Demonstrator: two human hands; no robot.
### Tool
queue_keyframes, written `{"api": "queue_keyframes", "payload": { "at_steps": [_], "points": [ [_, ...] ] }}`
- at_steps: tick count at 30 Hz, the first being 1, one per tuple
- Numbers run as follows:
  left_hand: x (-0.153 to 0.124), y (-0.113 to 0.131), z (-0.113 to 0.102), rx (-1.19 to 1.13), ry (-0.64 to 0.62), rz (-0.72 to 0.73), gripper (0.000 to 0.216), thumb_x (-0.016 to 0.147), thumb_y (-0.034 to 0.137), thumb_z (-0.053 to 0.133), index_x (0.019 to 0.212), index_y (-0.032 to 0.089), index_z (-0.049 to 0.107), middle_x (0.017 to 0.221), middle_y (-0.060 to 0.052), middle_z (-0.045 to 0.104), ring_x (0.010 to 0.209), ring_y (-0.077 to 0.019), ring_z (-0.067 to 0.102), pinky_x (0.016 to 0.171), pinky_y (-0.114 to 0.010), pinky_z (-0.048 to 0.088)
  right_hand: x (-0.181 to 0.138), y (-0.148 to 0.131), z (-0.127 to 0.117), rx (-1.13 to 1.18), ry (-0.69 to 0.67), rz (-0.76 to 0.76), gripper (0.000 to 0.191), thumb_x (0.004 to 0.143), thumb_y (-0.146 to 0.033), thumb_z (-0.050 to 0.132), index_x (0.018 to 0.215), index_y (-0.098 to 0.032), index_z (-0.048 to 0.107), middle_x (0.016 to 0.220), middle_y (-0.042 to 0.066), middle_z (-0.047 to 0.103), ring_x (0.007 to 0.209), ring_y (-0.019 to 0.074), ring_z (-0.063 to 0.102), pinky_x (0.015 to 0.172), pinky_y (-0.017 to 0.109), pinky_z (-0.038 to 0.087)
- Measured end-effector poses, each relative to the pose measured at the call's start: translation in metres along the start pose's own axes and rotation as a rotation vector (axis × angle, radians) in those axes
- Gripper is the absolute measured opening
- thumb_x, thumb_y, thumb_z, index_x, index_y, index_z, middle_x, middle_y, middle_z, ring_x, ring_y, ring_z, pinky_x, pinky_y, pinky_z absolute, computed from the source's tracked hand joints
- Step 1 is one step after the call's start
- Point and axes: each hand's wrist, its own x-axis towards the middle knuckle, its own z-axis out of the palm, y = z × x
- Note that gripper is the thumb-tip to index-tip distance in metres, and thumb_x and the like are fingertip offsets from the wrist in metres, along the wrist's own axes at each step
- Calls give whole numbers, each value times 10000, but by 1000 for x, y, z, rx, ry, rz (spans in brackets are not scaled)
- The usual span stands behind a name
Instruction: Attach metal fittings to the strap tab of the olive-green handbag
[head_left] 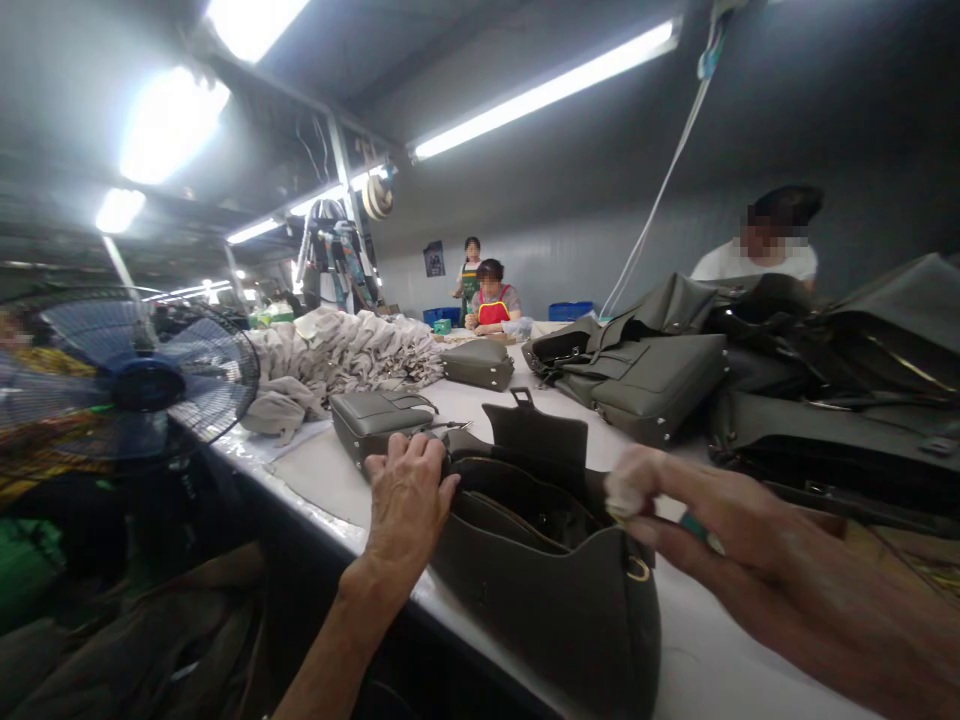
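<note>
An olive-grey leather handbag lies open on the white table in front of me, its flap raised. My left hand is closed over the bag's left end and grips it. My right hand, blurred by motion, hovers at the bag's right rim with its fingers pinched on a small pale object; something teal shows under the fingers.
Two closed grey bags sit farther along the table. A heap of dark bags fills the right side. Grey cloth pouches are piled at the back left. A blue fan stands left. Three other people work beyond.
</note>
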Motion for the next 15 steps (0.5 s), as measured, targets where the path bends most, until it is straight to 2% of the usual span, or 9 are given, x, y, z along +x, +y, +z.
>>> {"api": "queue_keyframes", "payload": {
  "at_steps": [2,6,10,12,15],
  "points": [
    [3,1,-3,17,-19,21,83,844,215,581,851,181,656,952,-85,633,1011,-342,498,803,-524,409,42,-13,20,32,-141,-131,74,908,-196,501,849,-238,515,751,6,560,643,161,501,573,283,398],
    [8,1,2,-8,-59,34,216,871,192,518,731,191,684,905,-89,670,997,-344,518,804,-531,400,94,-6,61,83,-267,-178,114,893,-123,484,796,-184,474,757,-7,518,694,135,468,647,257,367],
    [13,2,10,-19,-88,11,179,883,235,530,829,185,694,909,-109,695,1009,-339,545,808,-503,408,114,12,84,106,-311,-76,111,876,-89,492,794,-165,493,719,-18,519,665,122,460,618,241,336],
    [16,3,10,-18,-125,0,161,865,279,578,867,176,701,875,-127,702,991,-346,570,810,-497,410,119,18,87,98,-320,-35,119,877,-85,483,786,-160,495,682,-23,521,637,121,459,603,240,326],
    [21,4,11,-17,-185,-19,167,860,247,579,840,151,713,826,-147,706,918,-337,626,817,-476,422,123,23,84,80,-339,-7,139,882,-95,476,760,-157,496,668,-16,535,638,124,473,603,241,326]
  ]
}}
